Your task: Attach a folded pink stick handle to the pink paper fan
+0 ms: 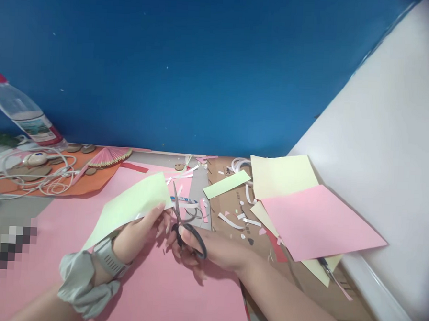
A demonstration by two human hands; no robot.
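My left hand (154, 220) is closed on the right edge of a light green sheet of paper (133, 202), which it holds tilted above a large pink sheet (150, 291). In my right hand (190, 245) are black-handled scissors (178, 211), their blades pointing up and away from me. Beside the green paper's right edge, the blades stand slightly apart; I cannot tell whether they touch it. Fingers of my right hand curl around and under the handle loops. Part of the left palm is hidden by the paper.
A cut green strip (227, 184) and white scraps (231, 221) lie on brown cardboard (217, 237). Pink (315, 223) and yellow sheets (286, 171) overlap at right, against a white wall. At left are a bottle (33, 122), a pink paper fan (108, 159) and white cables (61, 171).
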